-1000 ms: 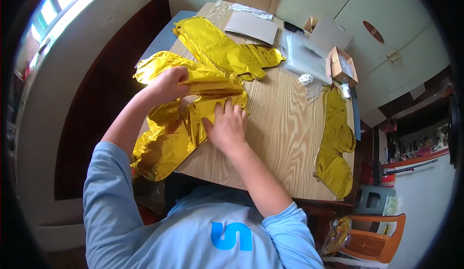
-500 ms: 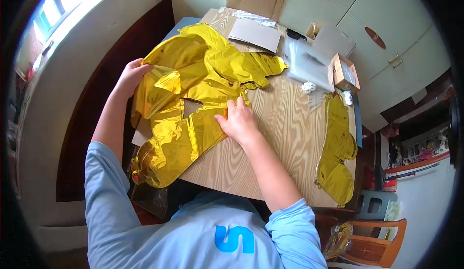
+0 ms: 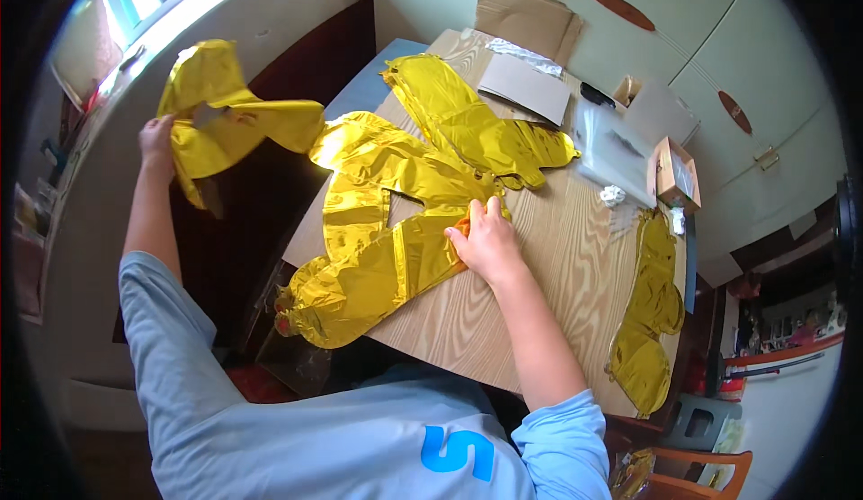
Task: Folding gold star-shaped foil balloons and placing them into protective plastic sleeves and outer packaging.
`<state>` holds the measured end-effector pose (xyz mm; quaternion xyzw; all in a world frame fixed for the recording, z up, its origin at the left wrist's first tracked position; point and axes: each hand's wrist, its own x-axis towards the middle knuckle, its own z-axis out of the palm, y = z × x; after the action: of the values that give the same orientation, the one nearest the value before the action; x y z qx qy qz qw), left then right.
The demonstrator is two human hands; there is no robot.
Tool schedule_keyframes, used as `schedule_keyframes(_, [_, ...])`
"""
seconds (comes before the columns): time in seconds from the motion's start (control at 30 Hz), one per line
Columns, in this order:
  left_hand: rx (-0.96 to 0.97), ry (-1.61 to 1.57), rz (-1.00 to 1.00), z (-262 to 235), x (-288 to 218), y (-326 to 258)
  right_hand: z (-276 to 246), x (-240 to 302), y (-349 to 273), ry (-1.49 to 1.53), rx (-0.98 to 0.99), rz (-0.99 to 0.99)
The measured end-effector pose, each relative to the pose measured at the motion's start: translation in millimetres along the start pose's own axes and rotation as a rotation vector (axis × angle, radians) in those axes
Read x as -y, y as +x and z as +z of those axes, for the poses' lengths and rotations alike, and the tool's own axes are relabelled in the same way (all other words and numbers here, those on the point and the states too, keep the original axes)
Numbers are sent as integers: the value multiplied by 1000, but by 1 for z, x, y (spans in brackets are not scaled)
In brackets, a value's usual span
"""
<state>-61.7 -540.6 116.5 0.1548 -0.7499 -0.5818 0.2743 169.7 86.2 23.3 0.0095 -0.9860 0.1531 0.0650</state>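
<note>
My left hand [image 3: 156, 143] is raised off the table's left side, closed on the edge of a flat, uninflated gold foil balloon [image 3: 243, 127]. That balloon hangs in the air with an opening in its middle. Its right tip reaches the balloons on the table; whether they are joined I cannot tell. My right hand [image 3: 488, 241] pinches the near edge of another gold foil balloon [image 3: 364, 235], lying flat and creased with a slit-like opening. An orange tint shows on the foil by my thumb. Beyond it lies a further gold foil balloon [image 3: 463, 109], partly overlapped.
At the right edge of the wooden table [image 3: 548, 293] lies another flat gold balloon [image 3: 649, 320]. Clear plastic bags [image 3: 611, 154], a crumpled white wad [image 3: 612, 196], a small open box [image 3: 674, 176] and a grey card [image 3: 525, 88] sit toward the back. A curved wall [image 3: 270, 41] borders the left.
My left hand has swung left and up, drawing one gold balloon off the pile and spreading it in the air. My right hand stays on the balloon on the table.
</note>
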Motion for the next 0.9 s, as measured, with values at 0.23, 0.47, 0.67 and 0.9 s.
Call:
schedule_keyframes(0.23, [342, 361, 326, 92, -156, -202, -9, -12, -4, 31, 76, 78])
schedule_keyframes(0.47, [1347, 468, 115, 240, -157, -426, -49, -31, -64, 848, 72, 305])
schedule_keyframes(0.67, [1595, -244, -492, 313, -120, -504, -87, -84, -148, 1001, -165, 451])
schedule_keyframes(0.9, [1392, 400, 1047, 295, -82, -489, -116, -120, -206, 399, -298, 228])
